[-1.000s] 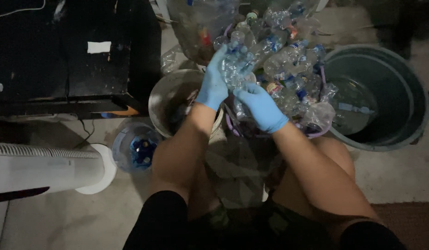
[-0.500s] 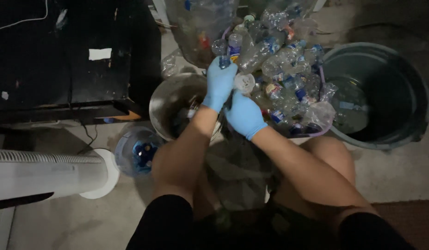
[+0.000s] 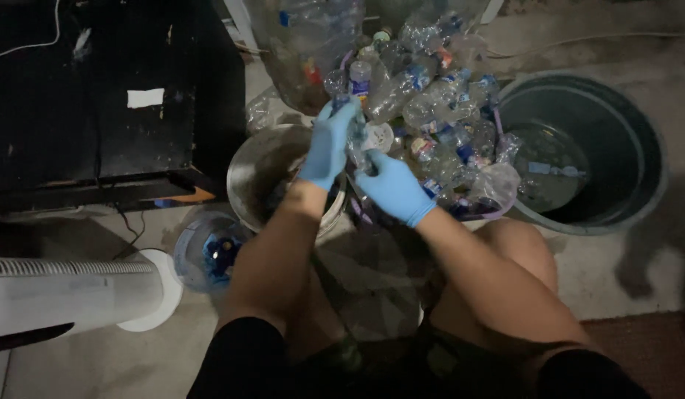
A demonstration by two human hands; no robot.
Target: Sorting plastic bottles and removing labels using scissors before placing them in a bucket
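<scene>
Both gloved hands grip one clear plastic bottle point(image 3: 355, 133) above the metal bucket point(image 3: 257, 174): left hand point(image 3: 329, 144) wraps its upper part, right hand point(image 3: 394, 185) closes around its base, beside the bottle pile point(image 3: 438, 111)

Thin light-blue disposable gloves cover the left hand point(image 3: 329, 148) and right hand point(image 3: 394, 186) to the wrists; forearms bare, black short sleeves point(image 3: 246, 362) above.

Dark round tub point(image 3: 638, 140), metal basin point(image 3: 257, 174), white fan point(image 3: 69, 295), black cabinet point(image 3: 98, 96).
</scene>
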